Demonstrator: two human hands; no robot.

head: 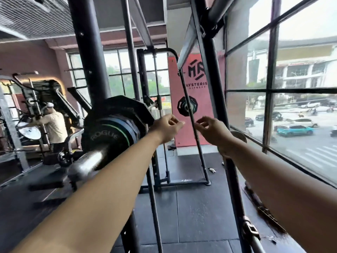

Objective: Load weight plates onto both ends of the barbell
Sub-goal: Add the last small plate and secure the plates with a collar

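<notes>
Daylight enters through the right-hand window wall (300, 66) and the far windows (116, 73); the sky panes are overexposed. The interior is dimmer. The black floor mat (197, 207) shows a soft sheen. The barbell sleeve (87, 162) carries bright glare and blur. The rack upright (85, 52) bows from wide-angle distortion.

Both arms are reaching forward. Left hand (166, 127) and right hand (212, 131) are hovering apart, fingers loosely curled, gripping nothing, one on each side of a thin slanted rod (185, 88). Barbell (91, 157) end is pointing toward the camera at left, blurred, carrying stacked weight plates (109, 130); the front one is black with a green stripe. Another person (52, 123) is standing far left. Window (291, 88) at right is showing a street with cars.
</notes>
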